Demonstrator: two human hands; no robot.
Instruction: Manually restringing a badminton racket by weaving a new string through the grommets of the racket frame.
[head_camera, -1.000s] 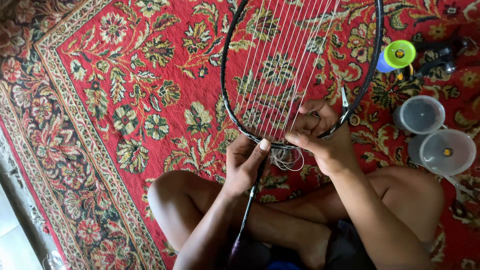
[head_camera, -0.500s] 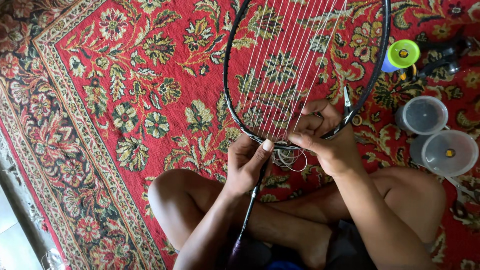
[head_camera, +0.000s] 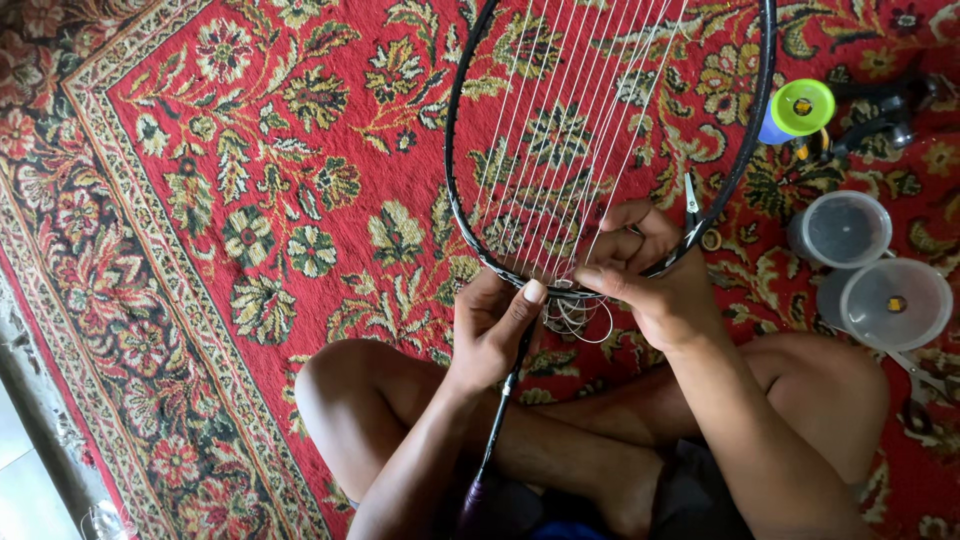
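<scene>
Red wool with cream and green flowers fills your view: you sit cross-legged on a patterned carpet (head_camera: 200, 200), and at the far left edge a strip of pale floor (head_camera: 20, 480) shows beyond its border.

Your left hand (head_camera: 490, 335) is closed around the throat of the badminton racket (head_camera: 745, 150), thumb pressed up against the bottom of the black frame, while the shaft runs down between your knees. Keep that hold firm so the head does not twist. The head lies tilted out over the carpet in front of you, with only the vertical white strings (head_camera: 560, 150) in place.

Just below the frame, between your two hands, a loose coil of string (head_camera: 580, 318) hangs free. Watch that it does not kink or knot.

Your right hand (head_camera: 650, 275) curls over the lower right of the frame, fingertips pinched on the string where it meets the frame. Keep the pull straight and even, in line with the hole, so the string is not scraped on the frame.

To the right on the carpet lie a green and blue spool (head_camera: 797, 110), dark tools beside it, and two clear plastic tubs (head_camera: 870, 275) near your right knee.
</scene>
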